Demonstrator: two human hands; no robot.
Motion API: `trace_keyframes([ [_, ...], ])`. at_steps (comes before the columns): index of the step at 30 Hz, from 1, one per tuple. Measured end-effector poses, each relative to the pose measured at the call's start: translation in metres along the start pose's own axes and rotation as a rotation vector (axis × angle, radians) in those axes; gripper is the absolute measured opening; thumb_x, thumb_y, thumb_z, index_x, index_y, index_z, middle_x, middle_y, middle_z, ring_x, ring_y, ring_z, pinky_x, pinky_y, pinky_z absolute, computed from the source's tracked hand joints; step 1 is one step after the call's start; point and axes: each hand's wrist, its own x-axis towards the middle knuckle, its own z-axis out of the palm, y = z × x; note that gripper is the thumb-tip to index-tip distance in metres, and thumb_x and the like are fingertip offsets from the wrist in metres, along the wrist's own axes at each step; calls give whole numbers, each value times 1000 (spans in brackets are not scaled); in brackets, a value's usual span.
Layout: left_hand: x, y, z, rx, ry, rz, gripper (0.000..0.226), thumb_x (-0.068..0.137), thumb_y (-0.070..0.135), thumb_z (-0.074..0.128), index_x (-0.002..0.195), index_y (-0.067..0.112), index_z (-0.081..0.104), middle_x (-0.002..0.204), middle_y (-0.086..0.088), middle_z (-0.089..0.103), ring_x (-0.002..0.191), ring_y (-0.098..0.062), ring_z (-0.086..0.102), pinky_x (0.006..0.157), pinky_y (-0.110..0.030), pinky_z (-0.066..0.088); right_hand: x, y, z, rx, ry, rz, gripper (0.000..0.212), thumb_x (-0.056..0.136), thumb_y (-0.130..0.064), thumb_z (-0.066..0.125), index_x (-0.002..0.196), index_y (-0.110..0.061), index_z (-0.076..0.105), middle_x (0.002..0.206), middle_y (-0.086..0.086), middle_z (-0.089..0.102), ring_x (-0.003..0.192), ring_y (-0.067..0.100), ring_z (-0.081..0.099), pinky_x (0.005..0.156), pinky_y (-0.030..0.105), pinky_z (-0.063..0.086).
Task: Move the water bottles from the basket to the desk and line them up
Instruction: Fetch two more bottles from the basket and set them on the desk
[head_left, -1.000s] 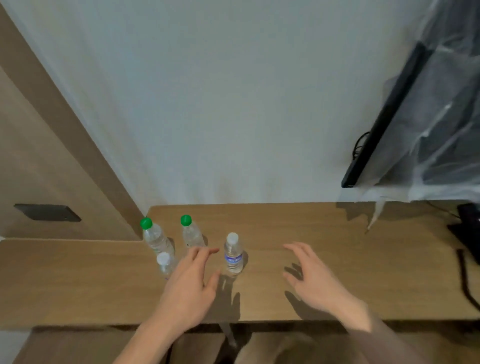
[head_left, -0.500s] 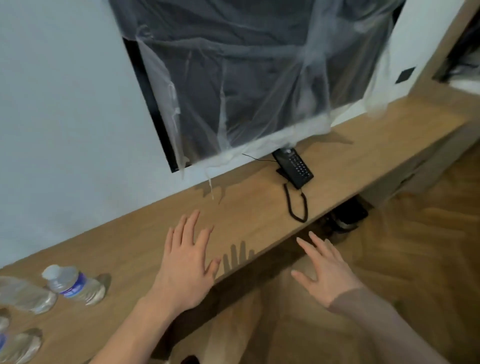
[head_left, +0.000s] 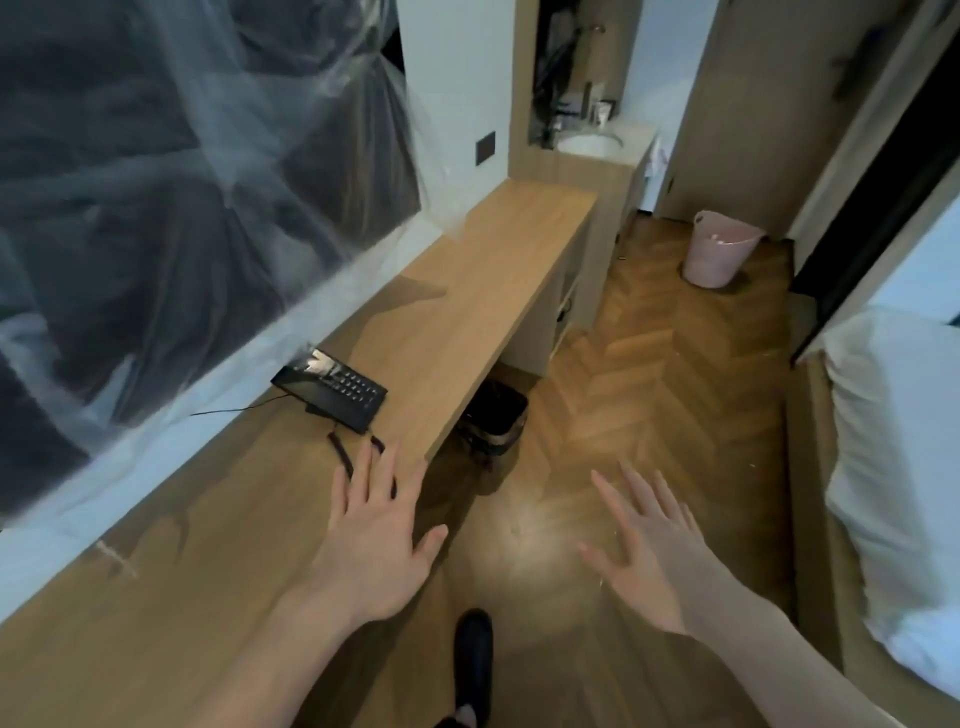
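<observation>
1. Left hand (head_left: 376, 540): fingers spread and straight, palm down, holding nothing, over the front edge of the long light-brown wooden desk (head_left: 488, 270).
2. Right hand (head_left: 647, 551): fingers splayed, empty, held out over the brown herringbone wood floor (head_left: 649, 374), well apart from the desk.
3. Pale pink round plastic basket (head_left: 719, 254): upright on the floor at the far end of the room, near a tall beige door (head_left: 737, 104), well apart from both hands. Contents too small to tell.
4. Water bottles: none in view in this frame, cannot tell where they sit.
5. Black desk telephone with keypad (head_left: 332, 392): sits on the desk just beyond the left hand; its coiled black cord (head_left: 340, 452) runs toward the fingers of that hand.
6. Dark screen wrapped in clear plastic sheeting (head_left: 182, 182): on the wall above the desk, left side.
7. Dark bin (head_left: 493, 421): under the desk, partly hidden by the desk edge.
8. White bedding (head_left: 893, 467): on the right edge of view.
9. Black shoe (head_left: 472, 660): on the floor at bottom centre, between the two forearms.
10. White round washbasin (head_left: 589, 143): on a counter past the desk's far end.
</observation>
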Motion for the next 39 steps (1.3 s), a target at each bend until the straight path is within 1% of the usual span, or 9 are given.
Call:
trace_keyframes([
  [2, 42, 11, 1, -5, -10, 37, 79, 104, 66, 31, 168, 31, 1, 172, -4, -26, 157, -31, -28, 127, -52, -14, 19, 15, -14, -2, 29, 30, 85, 100, -74, 30, 165, -42, -14, 170, -7, -31, 157, 31, -26, 130, 55, -2],
  [5, 102, 21, -3, -41, -43, 90, 79, 105, 65, 30, 168, 30, -2, 169, -4, -35, 155, -31, -33, 127, -52, -14, 56, 28, -38, -17, 73, 73, 84, 100, -74, 29, 166, -40, -10, 172, -6, -26, 158, 31, -24, 131, 56, 2],
  [10, 190, 35, -16, -43, -113, 173, 80, 106, 64, 30, 167, 31, -11, 163, -1, -45, 149, -28, -41, 124, -50, -18, 125, 38, -81, -22, 68, 134, 83, 99, -73, 27, 166, -40, -8, 171, -8, -28, 157, 30, -27, 131, 56, -2],
  [13, 244, 45, -15, -36, -148, 224, 80, 106, 63, 31, 167, 31, -10, 163, -1, -44, 149, -28, -40, 126, -51, -15, 162, 52, -94, -12, 96, 169, 86, 94, -77, 21, 166, -41, -10, 171, -8, -28, 157, 30, -28, 130, 57, -2],
  [16, 289, 61, -17, 7, -182, 257, 80, 107, 62, 30, 167, 30, -10, 166, -3, -40, 152, -29, -37, 128, -52, -12, 181, 74, -103, 20, 94, 231, 82, 100, -73, 27, 166, -40, -9, 171, -7, -29, 157, 30, -27, 131, 57, -2],
  [21, 370, 109, -27, 55, -183, 320, 76, 106, 62, 33, 167, 36, -5, 168, 1, -36, 154, -29, -34, 130, -54, -8, 219, 132, -128, 77, 113, 315, 82, 101, -72, 29, 166, -40, -9, 170, -7, -29, 157, 30, -26, 130, 57, -2],
  [26, 455, 168, -27, 64, -154, 346, 77, 105, 64, 30, 167, 34, -4, 168, 0, -36, 154, -28, -35, 128, -53, -12, 276, 199, -156, 111, 136, 322, 80, 103, -71, 29, 166, -41, -11, 170, -8, -30, 158, 28, -27, 130, 56, -3],
  [34, 575, 278, -36, 43, -134, 291, 79, 105, 65, 31, 168, 32, -3, 170, -3, -33, 155, -31, -33, 129, -56, -9, 365, 314, -239, 138, 136, 292, 81, 103, -69, 35, 167, -41, -7, 172, -8, -27, 158, 29, -25, 131, 57, -2],
  [39, 633, 325, -41, 27, -121, 252, 79, 105, 66, 31, 168, 32, -1, 170, -2, -33, 155, -30, -33, 129, -55, -11, 418, 373, -297, 97, 135, 245, 80, 102, -70, 33, 167, -41, -3, 172, -8, -26, 159, 29, -23, 131, 57, -1],
])
